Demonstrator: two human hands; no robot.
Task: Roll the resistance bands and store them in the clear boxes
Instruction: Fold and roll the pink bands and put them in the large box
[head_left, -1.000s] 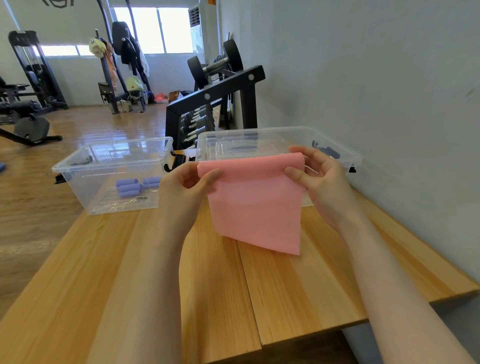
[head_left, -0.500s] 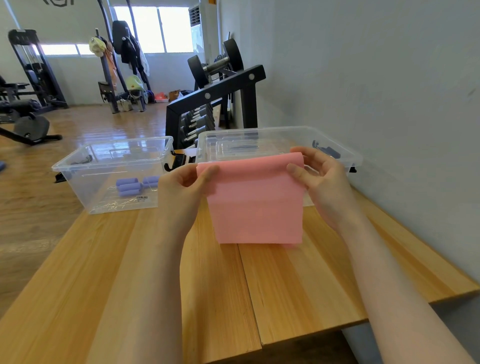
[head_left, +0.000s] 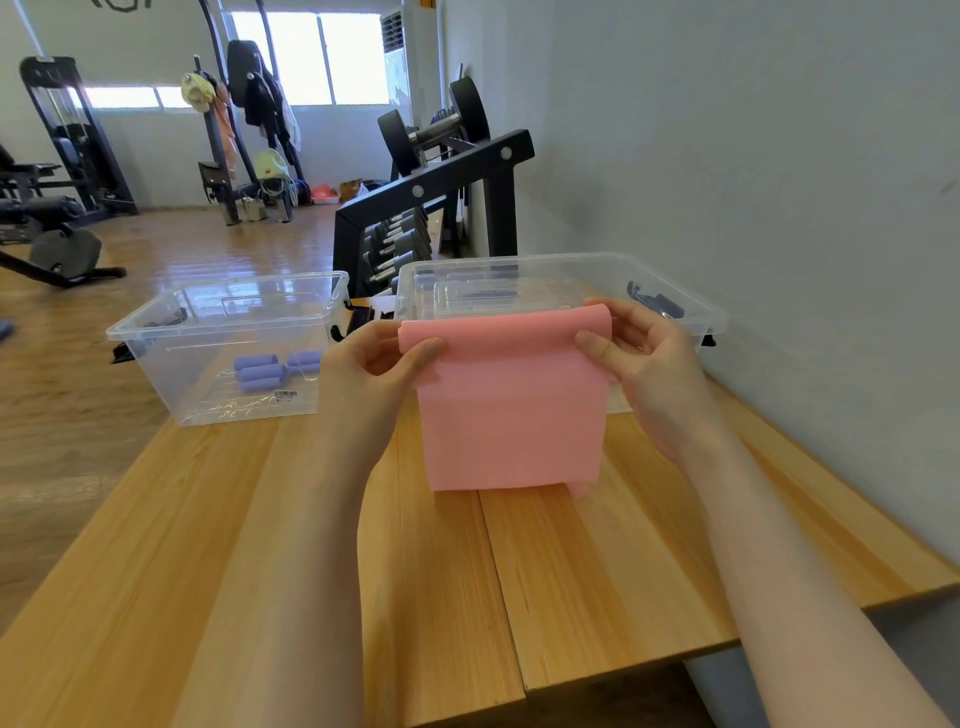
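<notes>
The hanging tail's gotten shorter, both your left hand (head_left: 371, 371) and right hand (head_left: 641, 364) pinching the soft, floppy pink band (head_left: 511, 410) at its rolled ends.

Bright daylight from far windows (head_left: 311, 57), blown out; floor (head_left: 208, 244) glare; wide-angle edge warping.

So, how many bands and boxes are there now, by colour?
Pink flat resistance band, held above the wooden table: 1
Purple rolled resistance bands in the left box: 3
Clear plastic boxes: 2
Total: 6
</notes>
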